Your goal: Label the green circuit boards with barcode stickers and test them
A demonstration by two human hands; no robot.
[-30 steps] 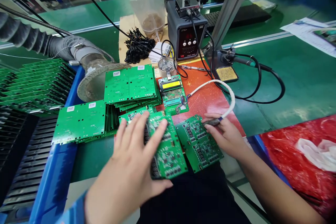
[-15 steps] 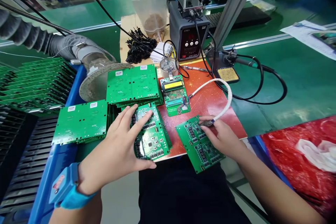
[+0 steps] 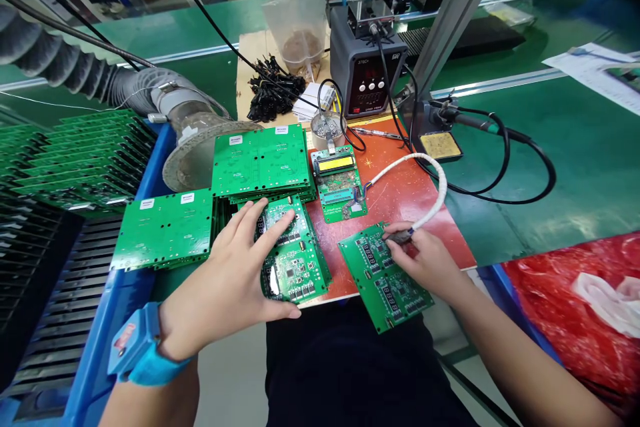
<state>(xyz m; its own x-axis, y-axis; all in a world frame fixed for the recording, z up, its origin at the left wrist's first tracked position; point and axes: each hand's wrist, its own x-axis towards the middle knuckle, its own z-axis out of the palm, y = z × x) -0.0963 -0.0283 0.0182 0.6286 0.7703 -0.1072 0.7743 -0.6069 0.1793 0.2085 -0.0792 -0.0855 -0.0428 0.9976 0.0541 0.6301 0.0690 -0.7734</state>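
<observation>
My right hand (image 3: 425, 255) pinches the dark programming probe (image 3: 399, 237) at the end of a white-sleeved cable (image 3: 440, 193). Its tip meets the upper part of a green circuit board (image 3: 379, 290) with two digit displays, which lies tilted over the table's front edge. My left hand (image 3: 233, 273) rests with fingers spread across a stack of circuit boards (image 3: 296, 260), component side up. The cable's other end joins a small programmer board (image 3: 339, 183) with a lit yellow screen and a blue socket.
Two more board stacks, a rear one (image 3: 260, 163) and a left one (image 3: 163, 230), stand near a fume hose (image 3: 200, 153). A blue crate (image 3: 95, 347) with racked boards is at left. Behind are a soldering station (image 3: 367, 67) and solder pot (image 3: 326, 130); red plastic (image 3: 570, 307) lies right.
The whole view has shifted slightly, so everything sits a little further right. Both hands keep about the same places on the boards.
</observation>
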